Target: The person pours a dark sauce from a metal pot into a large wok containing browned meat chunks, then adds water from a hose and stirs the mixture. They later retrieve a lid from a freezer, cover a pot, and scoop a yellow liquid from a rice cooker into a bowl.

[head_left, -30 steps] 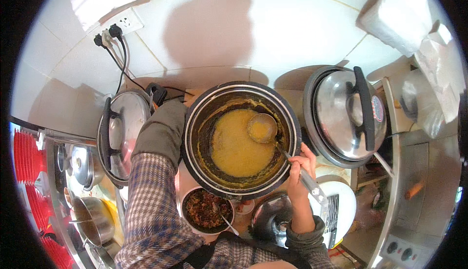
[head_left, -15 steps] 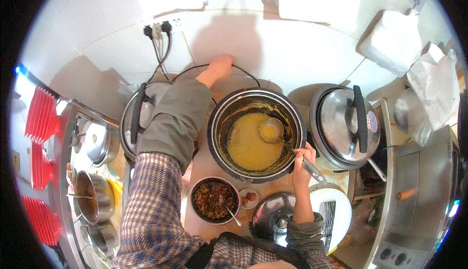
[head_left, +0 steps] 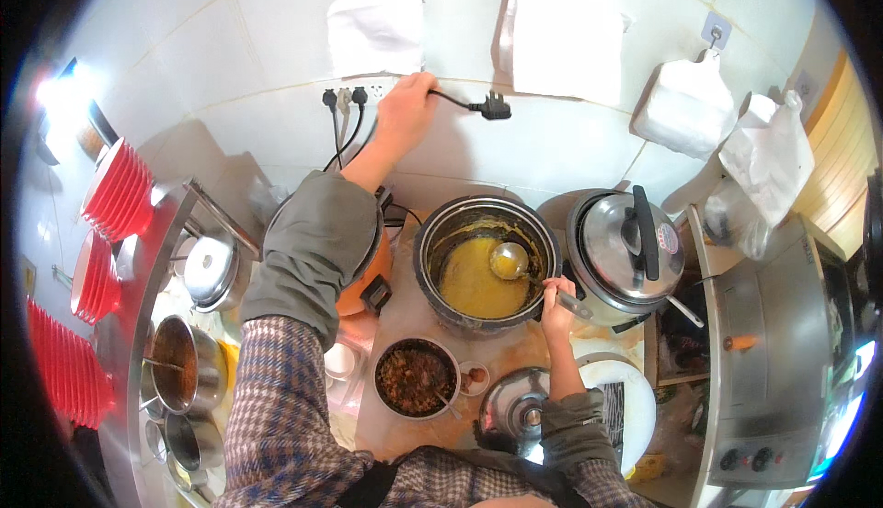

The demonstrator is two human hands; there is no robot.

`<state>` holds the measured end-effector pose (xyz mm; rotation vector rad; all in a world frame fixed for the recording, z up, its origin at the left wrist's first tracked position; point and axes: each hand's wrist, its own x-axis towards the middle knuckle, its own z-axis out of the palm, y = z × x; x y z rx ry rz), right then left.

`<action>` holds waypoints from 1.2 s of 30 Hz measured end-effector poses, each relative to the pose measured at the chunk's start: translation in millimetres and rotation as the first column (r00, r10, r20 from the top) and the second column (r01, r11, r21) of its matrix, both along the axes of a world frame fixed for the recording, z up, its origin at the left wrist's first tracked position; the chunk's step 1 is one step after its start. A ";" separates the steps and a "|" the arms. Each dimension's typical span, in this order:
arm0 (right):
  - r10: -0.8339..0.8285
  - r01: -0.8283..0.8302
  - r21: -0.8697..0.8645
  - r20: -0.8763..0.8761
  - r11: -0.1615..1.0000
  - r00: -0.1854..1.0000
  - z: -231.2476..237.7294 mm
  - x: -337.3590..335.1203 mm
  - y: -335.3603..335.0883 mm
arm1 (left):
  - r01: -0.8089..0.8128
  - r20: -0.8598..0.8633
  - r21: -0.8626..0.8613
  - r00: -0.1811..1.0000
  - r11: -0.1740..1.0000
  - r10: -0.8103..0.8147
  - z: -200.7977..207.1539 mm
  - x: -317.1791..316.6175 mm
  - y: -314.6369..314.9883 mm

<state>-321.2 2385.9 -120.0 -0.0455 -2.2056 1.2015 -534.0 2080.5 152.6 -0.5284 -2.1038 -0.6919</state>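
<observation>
Up near the tiled wall, my left hand (head_left: 405,117) is closed round a black power cord. Its black plug (head_left: 496,107) sticks out to the right, clear of the wall. My right hand (head_left: 557,310) grips the handle of a ladle (head_left: 575,305) at the right rim of a deep dark pot (head_left: 483,327). The ladle's metal bowl rests in the thick yellow porridge (head_left: 474,282) inside. Below the pot stands a bowl of dark chopped food (head_left: 411,375) with a spoon in it, beside a small dish (head_left: 473,379). An orange cooker (head_left: 363,289) is partly hidden behind my left sleeve.
A wall socket (head_left: 375,92) holds other plugs. To the right stands a lidded cooker (head_left: 602,269); a metal lid (head_left: 511,409) and a white round board (head_left: 641,407) lie nearer me. Red stacked dishes (head_left: 120,190) and metal pots (head_left: 216,384) are left. White bags (head_left: 566,39) hang above.
My left hand has risen up the wall, and the plug on its cord now shows. The right hand still holds the ladle in the porridge. The whole view has shifted.
</observation>
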 end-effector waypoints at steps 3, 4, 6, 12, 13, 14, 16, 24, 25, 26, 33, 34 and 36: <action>-0.004 0.005 -0.014 0.009 1.000 1.000 0.1 1.9 -2.2 | 0.160 -0.130 0.093 0.981 0.983 -0.147 9.0 28.7 20.0; -0.005 0.005 0.017 0.016 1.000 1.000 -0.6 1.9 -2.8 | 0.225 -0.169 0.130 0.965 0.966 -0.202 7.4 35.4 23.9; 0.002 0.000 0.049 -0.025 0.999 1.000 -2.8 1.3 -3.0 | 0.231 0.037 0.312 0.966 0.922 -0.255 -4.7 40.6 23.4; 0.011 -0.009 0.058 -0.029 0.998 1.000 -12.7 -1.1 -0.1 | -0.162 0.337 0.788 0.921 0.594 -0.196 -73.6 -21.9 -50.4; 0.013 -0.011 0.050 -0.024 0.999 1.000 -13.5 -1.1 0.3 | -0.138 0.291 0.737 0.948 0.662 -0.126 -85.9 -33.5 -65.8; 0.013 -0.012 0.042 -0.019 0.999 1.000 -14.0 -1.1 0.2 | -0.221 0.371 0.676 0.926 0.703 -0.066 -96.8 -45.2 -75.2; 0.009 -0.009 0.045 0.004 0.999 1.000 -13.3 -0.6 -0.5 | -0.204 0.339 0.693 0.939 0.691 -0.063 -109.5 -70.0 -86.6; -0.011 0.007 0.065 0.052 0.998 0.999 0.2 3.7 -6.9 | -0.432 0.540 0.188 0.796 0.882 0.275 -119.9 -123.1 -102.1; 0.004 -0.005 0.026 0.052 1.000 0.999 1.7 4.2 -8.2 | -0.450 0.499 0.130 0.800 0.883 0.334 -123.5 -124.1 -103.1; 0.001 -0.002 0.010 0.074 1.000 0.997 3.0 4.7 -9.1 | -0.430 0.489 0.078 0.803 0.900 0.341 -127.0 -125.0 -103.5; -0.004 0.005 -0.018 0.090 1.000 0.996 5.8 4.4 -9.1 | -0.439 0.432 -0.058 0.799 0.897 0.419 -137.0 -130.1 -101.3; 0.004 -0.001 -0.023 0.097 1.000 0.995 5.4 3.9 -8.5 | -0.458 0.427 -0.062 0.791 0.887 0.439 -136.1 -131.5 -100.3; 0.016 -0.012 -0.038 0.105 0.999 0.994 4.5 3.3 -7.7 | -0.494 0.405 -0.033 0.788 0.869 0.463 -130.8 -138.3 -95.3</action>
